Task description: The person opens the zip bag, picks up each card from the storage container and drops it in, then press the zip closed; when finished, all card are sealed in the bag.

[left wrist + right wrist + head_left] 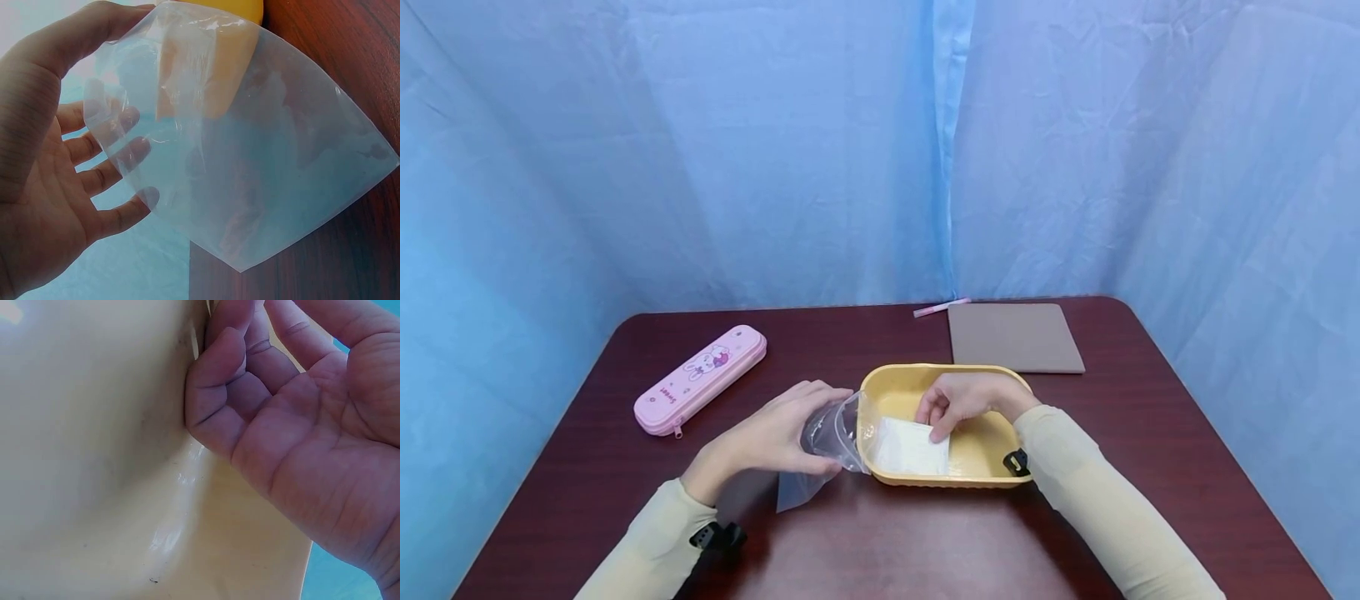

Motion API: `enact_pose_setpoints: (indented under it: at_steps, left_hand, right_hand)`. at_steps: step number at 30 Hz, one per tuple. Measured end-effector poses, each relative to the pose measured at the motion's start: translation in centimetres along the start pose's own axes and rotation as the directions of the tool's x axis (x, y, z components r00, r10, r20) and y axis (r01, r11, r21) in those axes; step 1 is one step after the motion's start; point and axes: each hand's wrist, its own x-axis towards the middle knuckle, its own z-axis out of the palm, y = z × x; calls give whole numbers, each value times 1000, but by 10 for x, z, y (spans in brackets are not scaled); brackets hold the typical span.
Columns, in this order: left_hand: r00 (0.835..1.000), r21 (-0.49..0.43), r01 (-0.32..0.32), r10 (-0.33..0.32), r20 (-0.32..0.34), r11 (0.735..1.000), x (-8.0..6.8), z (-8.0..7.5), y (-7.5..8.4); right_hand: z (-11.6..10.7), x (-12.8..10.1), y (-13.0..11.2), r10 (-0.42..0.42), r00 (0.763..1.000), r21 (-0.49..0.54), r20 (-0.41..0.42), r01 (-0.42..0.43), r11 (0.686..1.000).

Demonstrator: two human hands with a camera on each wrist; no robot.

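When I check the head view, the left hand (pixel 775 433) holds a clear bag (pixel 831 437) at the yellow tray (pixel 988 446)'s nine o'clock, while the right hand (pixel 966 400) pinches a white packet (pixel 910 448) inside, towards eight o'clock. A pink pencil case (pixel 700 382) lies near ten, a grey board (pixel 1015 337) at one. On the left wrist view, the thumb meets the bag's edge around eleven, other fingers spread. On the right wrist view, fingers curl beside the tray's wall (what they pinch is hidden from me).

Bag (pixel 244 147) at left rim of tray (pixel 988 442)
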Motion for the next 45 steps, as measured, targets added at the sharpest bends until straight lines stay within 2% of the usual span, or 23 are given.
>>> enact_pose_setpoints:
  at_steps: [11, 19, 23, 29, 32, 37, 45]
  left_hand:
    - [1000, 3, -3, 3, 11, 1000, 4, -1, 1]
    - [1000, 25, -7, 6, 24, 1000, 0, -7, 2]
    - [999, 47, -13, 11, 36, 999, 3, -13, 2]
    - [1000, 58, -5, 4, 24, 998, 8, -25, 6]
    - [1000, 67, -4, 3, 16, 998, 9, -30, 8]
    - [1000, 97, -11, 13, -14, 995, 9, -37, 10]
    - [997, 138, 4, 6, -72, 990, 11, -42, 10]
  right_hand:
    - [-1, -3, -2, 75, 995, -19, -62, -77, 997]
    - [-1, -5, -7, 142, 984, 54, -110, -137, 989]
    - [-2, -9, -12, 128, 984, 26, -121, -126, 992]
    - [-8, -22, -24, 59, 991, -14, -119, -61, 998]
    - [-12, -29, -31, 54, 993, 5, -101, -54, 999]
    - [-17, -40, -39, 29, 992, 33, -126, -25, 999]
    - [-23, -62, -44, -90, 976, -99, -197, 71, 993]
